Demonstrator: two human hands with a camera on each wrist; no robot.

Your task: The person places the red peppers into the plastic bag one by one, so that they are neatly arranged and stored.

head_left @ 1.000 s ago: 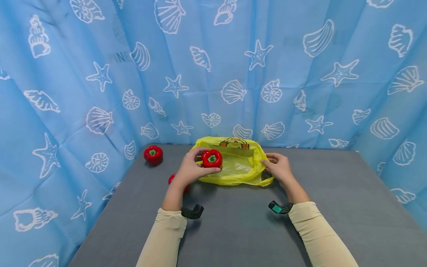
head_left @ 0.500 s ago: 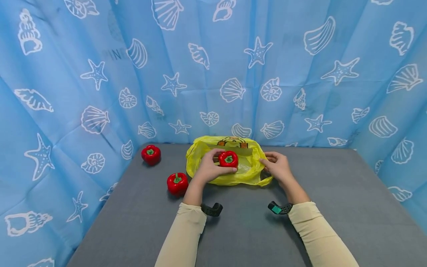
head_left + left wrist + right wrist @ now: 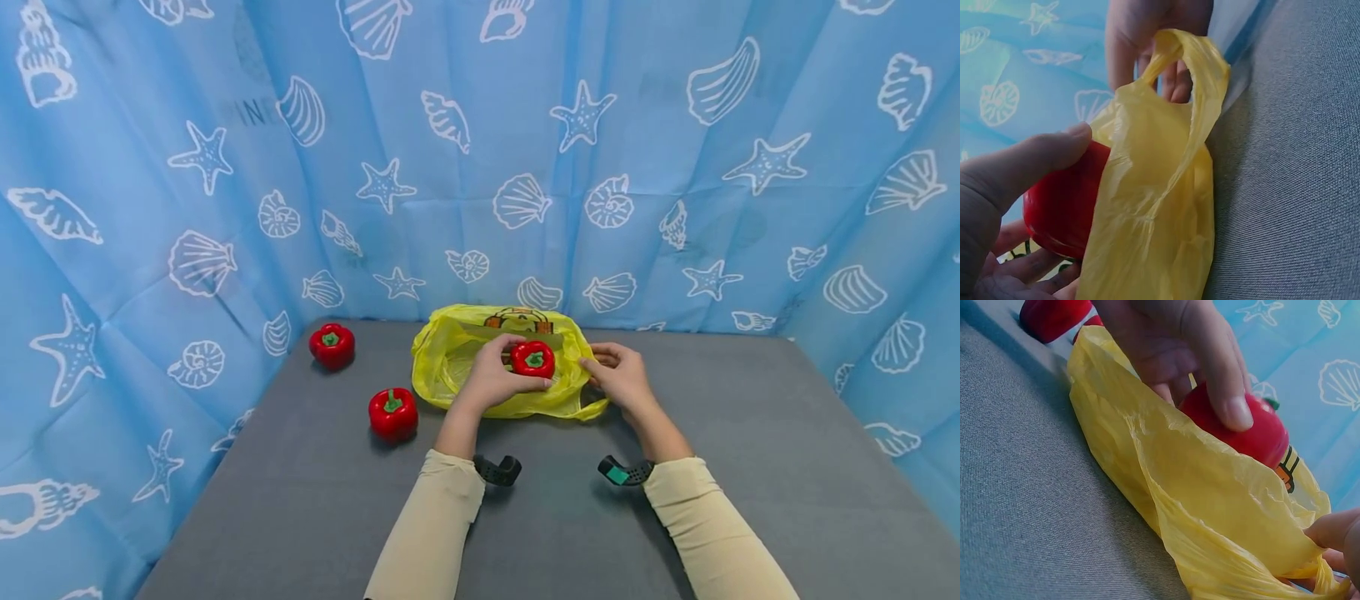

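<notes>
My left hand (image 3: 495,375) grips a red bell pepper (image 3: 533,360) with a green stem, thumb on the near side and fingers round the far side. The pepper is at the mouth of a yellow plastic bag (image 3: 450,367), partly behind the bag's near wall in the left wrist view. At the bag's right end, my right hand (image 3: 621,377) pinches the rim between thumb and fingers; its thumb shows on the yellow film in the right wrist view. A loop handle (image 3: 1210,75) of the bag stands up before the right hand in the left wrist view.
Two more red bell peppers lie on the grey table to the left: a nearer pepper (image 3: 393,415) beside the bag and a farther pepper (image 3: 332,346) close to the back edge. A blue shell-patterned curtain (image 3: 450,167) hangs behind and to the sides of the table (image 3: 555,525).
My left hand has carried the pepper rightward, from the bag's left rim to over its opening. The nearer table pepper has come into full view. My right hand stays at the bag's right rim.
</notes>
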